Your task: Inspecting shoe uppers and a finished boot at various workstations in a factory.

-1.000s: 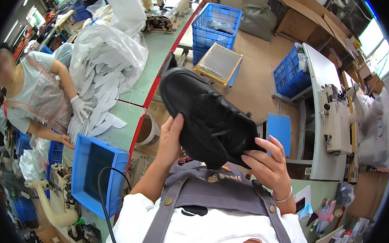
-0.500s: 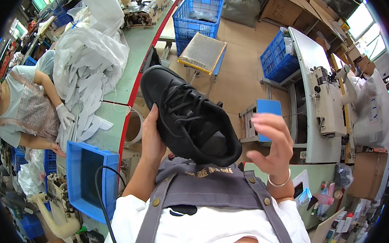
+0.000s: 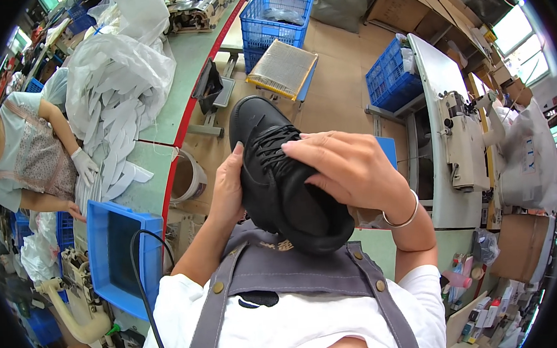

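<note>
A black lace-up shoe (image 3: 259, 169) is held up in front of my apron, its toe pointing away and its opening toward me. My left hand (image 3: 227, 187) grips its left side, the thumb along the upper and the other fingers hidden beneath. My right hand (image 3: 354, 166) lies over the laces (image 3: 275, 145) and tongue, fingers bent together with the thumb below them at the collar. Just what those fingertips pinch is covered by the hand.
At left, a blue bin (image 3: 127, 253) stands near a cable (image 3: 138, 272). A gloved co-worker (image 3: 34, 147) handles white cut pieces (image 3: 107, 140) on the green table. A sewing machine (image 3: 461, 143) sits at right. Blue crates (image 3: 275, 15) and a white bucket (image 3: 187, 176) stand beyond.
My right hand has come in from the right, from raised and apart to touching the laces. The shoe has turned more upright and shifted slightly right, still in my left hand.
</note>
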Available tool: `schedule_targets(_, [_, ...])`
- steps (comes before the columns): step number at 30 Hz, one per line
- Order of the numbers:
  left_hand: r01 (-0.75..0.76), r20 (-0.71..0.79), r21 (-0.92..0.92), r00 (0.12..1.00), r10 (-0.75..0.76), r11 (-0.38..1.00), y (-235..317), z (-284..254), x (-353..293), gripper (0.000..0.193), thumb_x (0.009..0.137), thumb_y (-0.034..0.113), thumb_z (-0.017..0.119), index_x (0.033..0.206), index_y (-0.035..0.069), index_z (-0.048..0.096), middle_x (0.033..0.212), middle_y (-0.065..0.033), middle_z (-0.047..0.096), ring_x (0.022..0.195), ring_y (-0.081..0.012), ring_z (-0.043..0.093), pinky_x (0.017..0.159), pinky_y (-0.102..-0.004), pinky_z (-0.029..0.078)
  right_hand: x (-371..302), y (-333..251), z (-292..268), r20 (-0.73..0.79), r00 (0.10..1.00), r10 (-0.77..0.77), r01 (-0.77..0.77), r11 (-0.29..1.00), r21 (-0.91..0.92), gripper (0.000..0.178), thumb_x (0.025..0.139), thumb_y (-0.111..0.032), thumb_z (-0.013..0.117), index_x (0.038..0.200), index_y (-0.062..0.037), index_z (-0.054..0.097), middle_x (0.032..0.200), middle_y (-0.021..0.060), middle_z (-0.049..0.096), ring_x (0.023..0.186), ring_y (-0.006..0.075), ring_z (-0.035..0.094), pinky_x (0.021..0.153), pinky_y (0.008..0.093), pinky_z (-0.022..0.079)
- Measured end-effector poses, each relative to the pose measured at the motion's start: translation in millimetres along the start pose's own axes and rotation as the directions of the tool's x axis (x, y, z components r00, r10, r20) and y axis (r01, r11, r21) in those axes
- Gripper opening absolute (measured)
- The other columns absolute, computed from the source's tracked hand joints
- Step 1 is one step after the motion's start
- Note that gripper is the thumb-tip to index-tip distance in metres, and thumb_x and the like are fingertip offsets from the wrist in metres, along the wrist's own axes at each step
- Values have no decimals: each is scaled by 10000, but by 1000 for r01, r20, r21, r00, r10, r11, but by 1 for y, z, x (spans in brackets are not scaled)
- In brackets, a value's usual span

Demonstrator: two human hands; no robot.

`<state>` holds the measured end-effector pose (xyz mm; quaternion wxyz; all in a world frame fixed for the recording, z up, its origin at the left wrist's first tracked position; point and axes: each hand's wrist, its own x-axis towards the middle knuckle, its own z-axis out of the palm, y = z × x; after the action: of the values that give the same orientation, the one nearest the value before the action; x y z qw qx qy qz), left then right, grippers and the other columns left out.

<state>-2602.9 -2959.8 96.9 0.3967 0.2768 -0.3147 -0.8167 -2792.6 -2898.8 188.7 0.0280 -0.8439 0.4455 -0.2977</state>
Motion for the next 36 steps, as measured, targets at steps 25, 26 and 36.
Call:
schedule_targets(25, [366,103,-73,928,-358,928,-29,-10,23,484,949,422,368,1106,3,551,998,-91,610,876,-148,594,777,-270,482,16,24,18,97,798,595,-485,538,690,218,824,-118,592,956,50,634,831,63,659,771,100,600,707,223,472])
schedule_targets(26, [356,105,-73,932,-348,931,-31,-13,25,488,949,429,359,1086,4,557,979,-92,612,862,-147,596,770,-268,483,17,20,17,94,797,597,-484,537,691,218,824,-118,592,956,50,634,831,63,659,771,100,600,707,223,472])
schedule_targets(36, [27,8,195,1000,-29,981,29,-6,18,468,913,396,429,991,-39,584,856,-87,598,767,-154,584,723,-255,460,15,1,-4,-196,866,459,-474,880,-35,206,738,-149,643,928,-68,653,625,117,601,592,265,586,541,360,442])
